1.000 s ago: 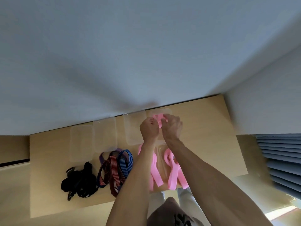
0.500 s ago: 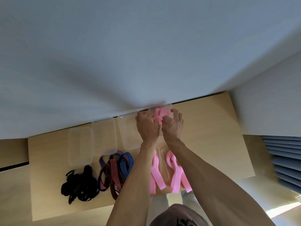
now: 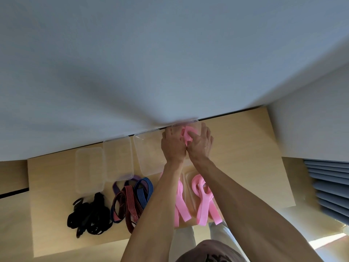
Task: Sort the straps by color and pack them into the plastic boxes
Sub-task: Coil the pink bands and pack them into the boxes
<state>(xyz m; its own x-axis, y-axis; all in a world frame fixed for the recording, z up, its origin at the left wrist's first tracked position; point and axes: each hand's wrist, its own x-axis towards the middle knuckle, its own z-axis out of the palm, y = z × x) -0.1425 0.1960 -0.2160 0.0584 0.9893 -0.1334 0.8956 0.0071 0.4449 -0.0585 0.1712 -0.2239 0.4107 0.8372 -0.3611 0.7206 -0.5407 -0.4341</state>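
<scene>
Both hands [image 3: 187, 146] have pushed pink strap [image 3: 187, 136] deeper into box [image 3: 196, 123].

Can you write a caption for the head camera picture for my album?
Two hands, left hand and right hand, tuck a folded pink strap into a clear plastic box on the wooden table.

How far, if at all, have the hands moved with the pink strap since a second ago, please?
Yes. Both hands carried the pink strap away from the person, toward the wall, into the rightmost clear box.
</scene>
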